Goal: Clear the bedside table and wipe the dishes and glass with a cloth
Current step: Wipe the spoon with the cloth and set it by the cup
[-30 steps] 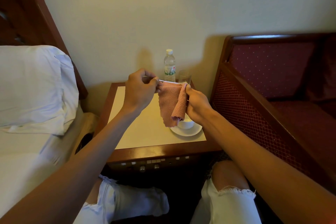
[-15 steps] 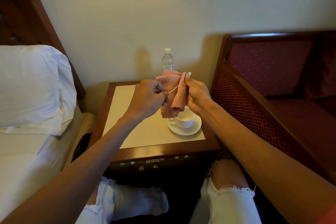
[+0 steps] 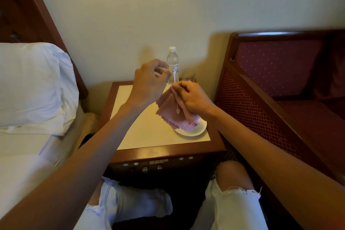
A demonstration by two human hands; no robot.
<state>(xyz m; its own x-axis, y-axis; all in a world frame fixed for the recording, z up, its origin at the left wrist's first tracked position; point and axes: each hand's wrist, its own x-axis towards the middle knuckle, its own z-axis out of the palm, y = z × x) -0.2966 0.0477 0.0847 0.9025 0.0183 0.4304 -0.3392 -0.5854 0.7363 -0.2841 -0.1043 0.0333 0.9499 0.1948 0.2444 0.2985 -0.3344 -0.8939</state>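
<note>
Cloth: the pink cloth (image 3: 175, 115) hangs from the right grip (image 3: 194, 99). It is bunched at the top under the fingers, and its scalloped lower edge drapes over the near-left part of the saucer (image 3: 197, 129).
Spoon: a small spoon (image 3: 178, 110) lies against the front of the cloth, bowl down, with its thin handle running up toward the right grip's fingers.
Glass: the glass (image 3: 188, 75) stands upright at the counter's (image 3: 141, 132) back right corner, just behind the right grip's knuckles and just right of the water bottle (image 3: 172, 61).
Left grip position: the left grip (image 3: 147, 84) is raised above the back half of the counter, beside the cloth and apart from it, with its fingertips in front of the bottle.
Edges: the wall is close behind. The sofa (image 3: 246, 110) sits against the counter's right side. The bed (image 3: 22, 155) and pillow (image 3: 31, 84) lie to the left across a narrow gap.
Room: the widest stretch of pale top in view runs from the saucer to the left rim.
Right grip: the fingers are curled tight, pinching the cloth's top folds. The spoon handle disappears among them.
Left grip: the fingers are loosely curled, thumb near forefinger. A pale blurred streak shows beside the tips; cannot tell whether anything is held.
</note>
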